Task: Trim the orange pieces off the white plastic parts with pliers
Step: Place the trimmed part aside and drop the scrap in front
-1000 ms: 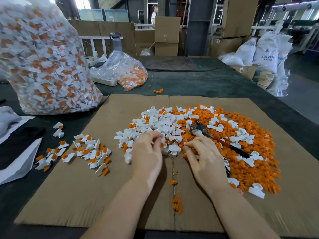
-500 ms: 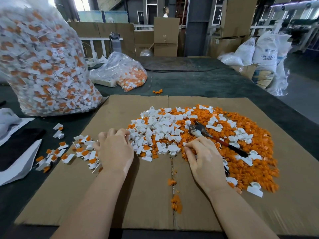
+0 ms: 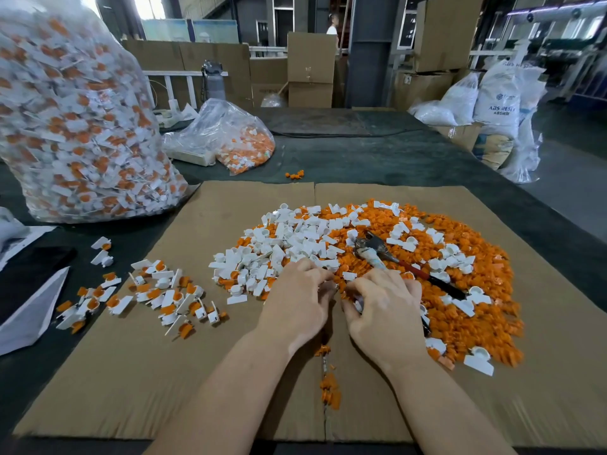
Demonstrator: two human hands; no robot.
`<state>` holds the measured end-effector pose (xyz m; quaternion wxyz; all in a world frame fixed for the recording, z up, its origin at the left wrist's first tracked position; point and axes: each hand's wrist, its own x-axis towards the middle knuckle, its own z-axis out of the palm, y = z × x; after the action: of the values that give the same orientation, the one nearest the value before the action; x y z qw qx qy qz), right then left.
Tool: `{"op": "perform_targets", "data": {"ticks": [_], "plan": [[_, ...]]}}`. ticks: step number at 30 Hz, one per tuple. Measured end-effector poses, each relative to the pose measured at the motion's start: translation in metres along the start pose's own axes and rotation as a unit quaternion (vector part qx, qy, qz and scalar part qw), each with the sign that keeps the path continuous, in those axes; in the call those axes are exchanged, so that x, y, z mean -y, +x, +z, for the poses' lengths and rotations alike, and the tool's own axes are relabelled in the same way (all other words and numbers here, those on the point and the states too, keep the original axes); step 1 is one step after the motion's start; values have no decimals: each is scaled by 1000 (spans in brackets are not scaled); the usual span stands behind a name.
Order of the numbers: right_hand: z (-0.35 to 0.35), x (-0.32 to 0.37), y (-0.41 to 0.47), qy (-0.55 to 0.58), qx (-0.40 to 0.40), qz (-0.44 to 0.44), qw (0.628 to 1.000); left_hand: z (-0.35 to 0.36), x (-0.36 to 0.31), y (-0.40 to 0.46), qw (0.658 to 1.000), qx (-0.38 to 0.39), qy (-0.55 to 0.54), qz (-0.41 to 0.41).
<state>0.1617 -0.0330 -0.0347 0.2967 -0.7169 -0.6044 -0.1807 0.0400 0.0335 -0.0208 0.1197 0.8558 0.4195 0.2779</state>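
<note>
A white plastic part with an orange piece is held between my two hands at the cardboard's middle. My left hand (image 3: 295, 303) pinches it from the left with curled fingers. My right hand (image 3: 386, 307) curls its thumb and fingers round a white bit of it from the right. The pliers (image 3: 374, 249) lie on the pile just beyond my right hand. Their pale handle runs under that hand and their red-and-black handle points right. Trimmed white parts (image 3: 289, 241) and cut orange pieces (image 3: 466, 316) form the big heap. Untrimmed white-and-orange parts (image 3: 164, 297) lie scattered at the left.
A cardboard sheet (image 3: 131, 382) covers the dark table. A large clear bag of untrimmed parts (image 3: 75, 133) stands at the back left, and a smaller bag (image 3: 230, 139) sits behind the cardboard. Orange scraps (image 3: 328, 389) lie along the cardboard's seam. White and black sheets (image 3: 29, 300) lie at the left edge.
My left hand went left to the scattered untrimmed parts, then came back to the middle beside my right hand. My right hand and the pliers barely moved.
</note>
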Motion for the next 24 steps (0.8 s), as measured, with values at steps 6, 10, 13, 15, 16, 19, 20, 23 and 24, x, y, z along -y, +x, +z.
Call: {"op": "perform_targets", "data": {"ticks": [6, 10, 13, 15, 16, 19, 20, 23, 24], "plan": [[1, 0, 1, -8, 15, 3, 1000, 5, 0, 5, 999, 13, 3, -36], [0, 1, 0, -11, 13, 1, 1000, 3, 0, 5, 999, 22, 9, -39], [0, 1, 1, -4, 16, -5, 1000, 2, 0, 4, 999, 18, 1, -44], [0, 2, 1, -7, 13, -15, 1000, 1, 0, 4, 999, 15, -11, -47], [0, 3, 1, -12, 12, -18, 1000, 0, 0, 4, 999, 13, -16, -48], [-1, 3, 1, -36, 16, -23, 999, 0, -1, 1, 998, 11, -30, -46], [-1, 3, 1, -43, 16, -22, 999, 0, -2, -1, 998, 10, -40, -47], [-1, 3, 1, -64, 15, -28, 997, 4, -4, -3, 995, -2, -77, -58], [0, 3, 1, -70, 15, -33, 997, 6, -4, -4, 995, -5, -79, -58]]}}
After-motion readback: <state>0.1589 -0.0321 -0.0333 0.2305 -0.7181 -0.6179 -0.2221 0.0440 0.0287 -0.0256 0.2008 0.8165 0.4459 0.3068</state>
